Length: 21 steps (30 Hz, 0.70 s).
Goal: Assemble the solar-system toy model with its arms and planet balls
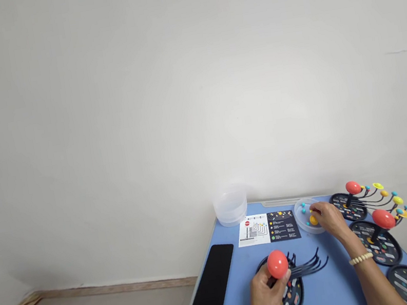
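My left hand (268, 292) is closed around the upright post of a solar system model, just under its red ball (277, 264). The model's round black base (294, 301) has printed planets and rests on the table. Thin black curved arms (308, 266) fan out from the post to the right, their tips bare. Over a shallow clear dish (300, 224), my right hand (327, 217) pinches with its fingertips; a bit of yellow shows there, seemingly a small ball. A larger orange-yellow ball (313, 220) and several small blue balls (304, 210) lie in the dish.
Several assembled models with red balls (383, 219) line the right side of the blue table (240, 276). A printed instruction sheet (254, 237) lies behind my left hand. At the left edge are a black phone (212, 286) and a clear round tub (231, 207), near the wall.
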Each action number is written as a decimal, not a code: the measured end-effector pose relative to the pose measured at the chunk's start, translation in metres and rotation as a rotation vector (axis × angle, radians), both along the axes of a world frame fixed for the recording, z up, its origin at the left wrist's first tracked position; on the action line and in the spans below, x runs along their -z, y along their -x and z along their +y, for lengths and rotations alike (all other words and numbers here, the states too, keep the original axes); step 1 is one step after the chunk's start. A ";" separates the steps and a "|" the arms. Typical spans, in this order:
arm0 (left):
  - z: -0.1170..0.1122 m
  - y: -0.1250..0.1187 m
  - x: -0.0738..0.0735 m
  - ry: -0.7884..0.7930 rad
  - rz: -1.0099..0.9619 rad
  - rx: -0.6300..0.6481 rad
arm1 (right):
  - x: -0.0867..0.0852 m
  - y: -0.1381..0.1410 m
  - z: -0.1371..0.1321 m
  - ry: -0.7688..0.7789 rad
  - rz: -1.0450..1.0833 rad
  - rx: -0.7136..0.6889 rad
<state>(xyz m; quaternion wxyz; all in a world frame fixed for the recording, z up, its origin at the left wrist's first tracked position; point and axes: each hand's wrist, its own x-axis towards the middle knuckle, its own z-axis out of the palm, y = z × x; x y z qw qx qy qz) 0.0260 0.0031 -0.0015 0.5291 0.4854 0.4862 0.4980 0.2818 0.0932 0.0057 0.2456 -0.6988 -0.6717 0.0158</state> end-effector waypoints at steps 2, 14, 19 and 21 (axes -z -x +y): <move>0.001 0.000 0.002 -0.009 0.006 -0.010 | 0.002 0.001 0.001 -0.003 -0.007 -0.004; 0.006 0.000 0.015 -0.050 0.052 -0.035 | 0.002 0.006 0.001 -0.048 0.074 -0.046; 0.007 -0.001 0.018 -0.052 0.049 -0.036 | -0.008 0.012 -0.002 -0.081 0.194 -0.084; 0.005 0.000 0.014 -0.053 0.046 -0.027 | -0.013 0.016 -0.004 -0.092 0.254 -0.114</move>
